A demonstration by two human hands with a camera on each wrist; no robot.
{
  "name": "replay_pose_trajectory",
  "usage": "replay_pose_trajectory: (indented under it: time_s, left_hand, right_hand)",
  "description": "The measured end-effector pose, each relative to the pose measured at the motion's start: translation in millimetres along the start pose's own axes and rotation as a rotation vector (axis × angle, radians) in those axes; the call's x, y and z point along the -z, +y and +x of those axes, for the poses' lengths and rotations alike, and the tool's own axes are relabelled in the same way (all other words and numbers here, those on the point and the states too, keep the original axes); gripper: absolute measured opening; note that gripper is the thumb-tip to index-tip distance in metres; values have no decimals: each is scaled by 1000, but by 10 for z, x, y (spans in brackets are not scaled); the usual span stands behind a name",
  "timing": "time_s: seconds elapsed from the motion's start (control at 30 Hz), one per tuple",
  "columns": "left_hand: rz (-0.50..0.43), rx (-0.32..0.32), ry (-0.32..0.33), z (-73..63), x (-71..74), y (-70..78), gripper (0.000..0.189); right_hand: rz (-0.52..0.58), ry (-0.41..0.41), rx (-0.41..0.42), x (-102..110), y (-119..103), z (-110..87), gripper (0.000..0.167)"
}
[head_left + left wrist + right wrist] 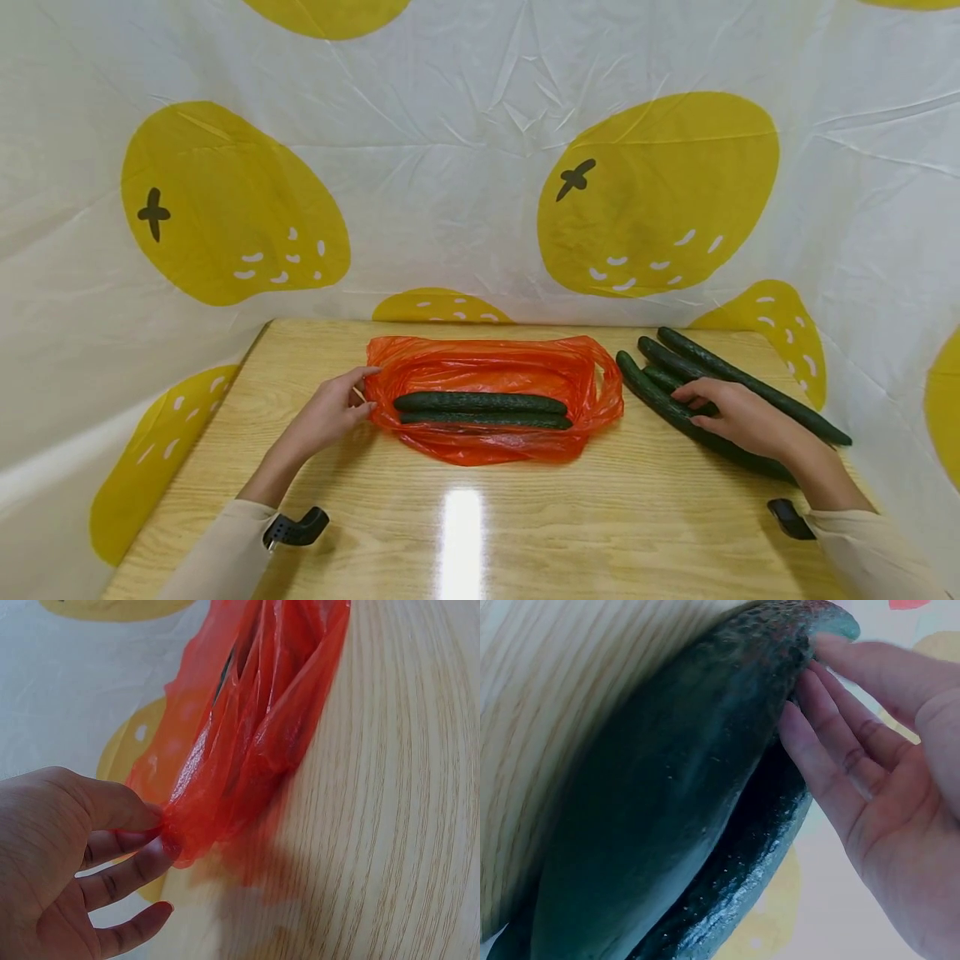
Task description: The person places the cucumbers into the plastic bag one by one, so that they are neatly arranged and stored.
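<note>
A red plastic bag [487, 446] lies spread on the table with its mouth open, and two dark green cucumbers [480, 402] rest side by side in it. At the bag's left end, my left hand [335, 407] pinches the thin plastic between thumb and fingers, seen closely in the left wrist view. To the right, my right hand [738, 414] is over a group of several long cucumbers [780, 406]. In the right wrist view its fairly straight fingers touch a cucumber [675, 757], thumb toward one end. A second cucumber [750, 847] lies right beside that one.
The light wooden table [540, 525] ends at a white cloth [442, 200] with yellow fruit prints, hung behind and at both sides. One bag handle [609, 383] loops toward the loose cucumbers. Dark bands [296, 528] sit on both wrists.
</note>
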State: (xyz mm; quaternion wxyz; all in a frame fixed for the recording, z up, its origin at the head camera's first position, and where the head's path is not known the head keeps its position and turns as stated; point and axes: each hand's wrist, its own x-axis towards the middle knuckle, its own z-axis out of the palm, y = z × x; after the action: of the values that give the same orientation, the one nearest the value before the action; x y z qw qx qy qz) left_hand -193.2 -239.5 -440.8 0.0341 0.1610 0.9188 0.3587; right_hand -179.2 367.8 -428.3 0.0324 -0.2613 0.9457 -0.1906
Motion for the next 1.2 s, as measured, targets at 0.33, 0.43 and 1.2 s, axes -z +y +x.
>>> replay_pose_trajectory:
  time_s: [0.33, 0.43, 1.2]
  left_hand:
    - [3, 2, -2, 3, 1, -11, 57]
    - [8, 2, -3, -1, 0, -16, 57]
    - [-4, -4, 1, 1, 0, -19, 56]
  right_hand:
    - [-21, -10, 9, -31, 23, 53, 37]
    - [-21, -12, 13, -37, 8, 72, 36]
    - [75, -145, -53, -83, -68, 97, 45]
